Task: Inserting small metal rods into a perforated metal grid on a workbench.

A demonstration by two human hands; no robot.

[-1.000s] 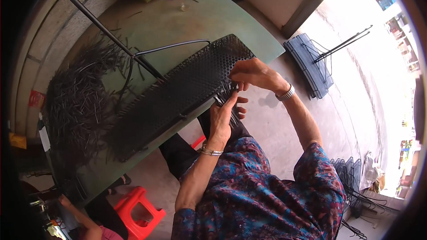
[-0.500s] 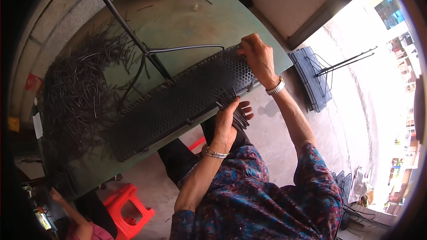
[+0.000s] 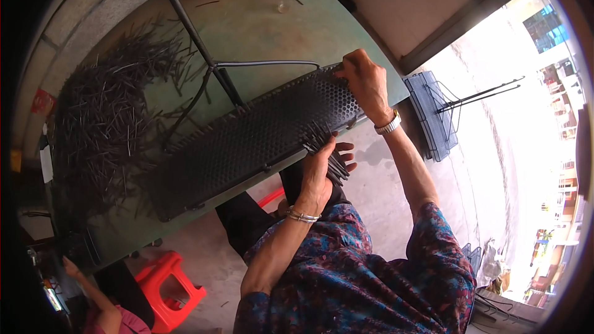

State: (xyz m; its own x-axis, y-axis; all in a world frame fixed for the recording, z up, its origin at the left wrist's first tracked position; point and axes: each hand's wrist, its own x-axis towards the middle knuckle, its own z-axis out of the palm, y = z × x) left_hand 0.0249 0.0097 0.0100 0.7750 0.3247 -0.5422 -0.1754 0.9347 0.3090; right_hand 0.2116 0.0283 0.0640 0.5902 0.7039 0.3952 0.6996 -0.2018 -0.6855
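A long black perforated panel (image 3: 241, 139) with rows of small holes lies along the near edge of the green table (image 3: 260, 43). My left hand (image 3: 318, 170) is closed round a bundle of thin black sticks (image 3: 337, 167), just off the panel's near edge. At the panel's right end, my right hand (image 3: 366, 83) is bent over the holes with its fingertips pinched together. What it pinches, if anything, is hidden. Short stick ends show along the panel's far edge.
A big heap of black sticks (image 3: 105, 117) covers the table's left side. A dark pole (image 3: 185, 18) with bent rods slants above the panel. A red stool (image 3: 170, 291) and another person's arm (image 3: 93, 291) are at lower left. A dark slatted rack (image 3: 430, 114) stands right.
The view has shifted slightly, so the table's things sit a little differently in it. Both hands keep nearly the same places at the panel, the left still with its bundle of sticks.
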